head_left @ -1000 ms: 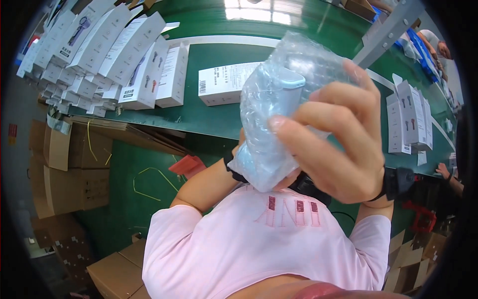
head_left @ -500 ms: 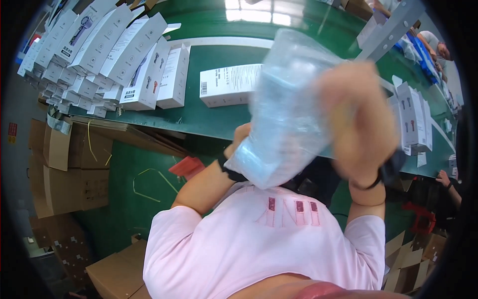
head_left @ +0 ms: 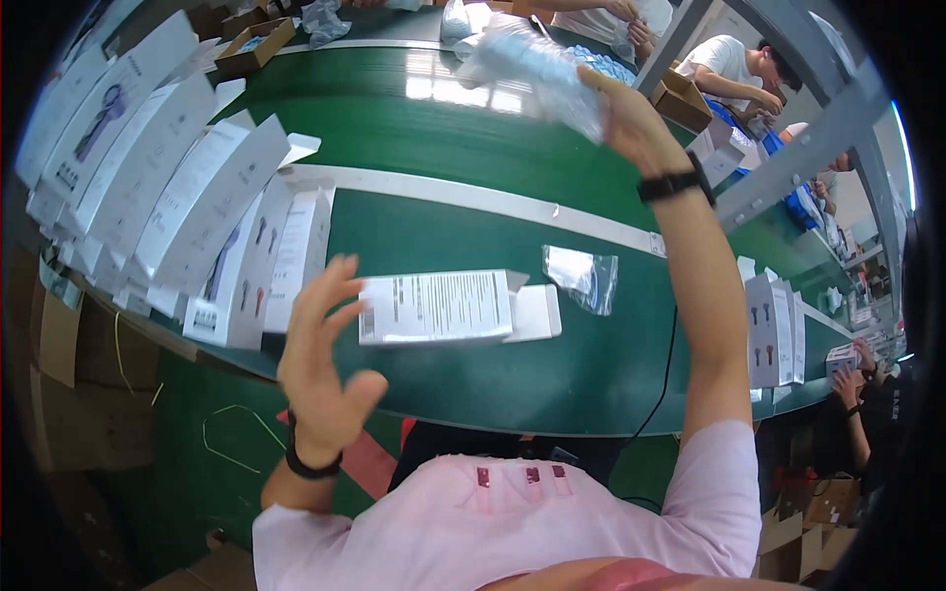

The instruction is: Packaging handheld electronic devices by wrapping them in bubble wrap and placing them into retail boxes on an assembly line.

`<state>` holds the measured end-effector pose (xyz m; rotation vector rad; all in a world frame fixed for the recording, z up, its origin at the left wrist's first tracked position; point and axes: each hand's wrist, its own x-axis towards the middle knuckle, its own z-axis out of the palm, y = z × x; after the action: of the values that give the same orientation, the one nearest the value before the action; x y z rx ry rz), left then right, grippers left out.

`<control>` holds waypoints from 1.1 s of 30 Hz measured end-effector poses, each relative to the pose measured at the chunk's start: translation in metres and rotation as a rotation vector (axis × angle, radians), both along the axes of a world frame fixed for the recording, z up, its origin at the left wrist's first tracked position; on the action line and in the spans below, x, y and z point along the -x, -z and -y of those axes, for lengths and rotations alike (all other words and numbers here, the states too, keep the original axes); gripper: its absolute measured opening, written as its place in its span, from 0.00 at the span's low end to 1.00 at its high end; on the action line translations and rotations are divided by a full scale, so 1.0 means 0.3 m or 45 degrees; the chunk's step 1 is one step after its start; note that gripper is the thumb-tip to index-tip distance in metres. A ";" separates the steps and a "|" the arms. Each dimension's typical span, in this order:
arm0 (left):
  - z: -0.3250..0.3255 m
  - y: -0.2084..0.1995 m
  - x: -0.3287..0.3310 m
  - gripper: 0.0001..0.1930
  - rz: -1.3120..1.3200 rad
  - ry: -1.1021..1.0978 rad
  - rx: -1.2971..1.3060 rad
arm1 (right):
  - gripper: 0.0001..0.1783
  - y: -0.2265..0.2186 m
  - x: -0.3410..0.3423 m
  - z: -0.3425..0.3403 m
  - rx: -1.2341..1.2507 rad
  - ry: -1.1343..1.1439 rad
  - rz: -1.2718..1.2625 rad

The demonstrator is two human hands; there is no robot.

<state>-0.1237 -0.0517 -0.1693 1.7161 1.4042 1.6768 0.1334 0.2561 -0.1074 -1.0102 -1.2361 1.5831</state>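
Note:
My right hand (head_left: 631, 120) reaches far forward over the green belt, its fingers closed on a crumpled clear plastic bag (head_left: 542, 79). The bag is blurred, and its contents I cannot make out. Fingers spread, my left hand (head_left: 323, 369) hovers with nothing in it by the near left end of a white carton (head_left: 434, 307). That carton lies on its side on the green table (head_left: 473, 389), printed face up, with its right end flap open. Just right of it is a small clear bag (head_left: 581, 279) with something white inside.
Standing white boxes (head_left: 197, 187) crowd the left of the table; a few more boxes (head_left: 774, 330) stand at the right. A pale rail (head_left: 473, 197) divides table and belt. A metal post (head_left: 798, 177) rises at right. Co-workers (head_left: 734, 74) sit beyond the belt.
My right hand has carried the plastic bag forward and away from my body, over the belt. My left hand has let go of it and moved left. The small bag has come into sight.

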 end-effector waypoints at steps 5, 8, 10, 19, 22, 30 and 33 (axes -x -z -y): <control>0.007 0.055 0.085 0.28 -0.574 -0.012 0.016 | 0.16 0.386 0.020 -0.733 0.120 0.554 -0.210; -0.005 0.077 0.106 0.29 -0.658 0.006 0.178 | 0.20 0.486 0.095 -0.903 0.176 0.479 -0.640; -0.035 0.098 0.110 0.33 -0.646 0.101 0.233 | 0.21 0.539 0.024 -1.016 -0.077 0.127 -0.442; -0.108 0.113 0.092 0.31 -0.799 0.234 0.339 | 0.38 0.112 -0.150 -0.629 -0.056 0.581 3.578; -0.119 0.124 0.075 0.32 -0.760 0.247 0.204 | 0.26 0.076 -0.703 -0.598 -0.739 1.489 2.093; 0.002 0.172 0.061 0.33 -0.812 -0.055 0.183 | 0.12 -0.044 -0.385 -0.185 -1.453 0.257 2.221; 0.022 0.138 0.032 0.36 -0.794 -0.094 0.144 | 0.18 -0.351 -0.259 0.276 -0.984 0.017 1.703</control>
<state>-0.1334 -0.0584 -0.2108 2.2515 1.7937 1.0977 0.2110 0.1735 -0.0020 -1.5075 -2.3933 0.0980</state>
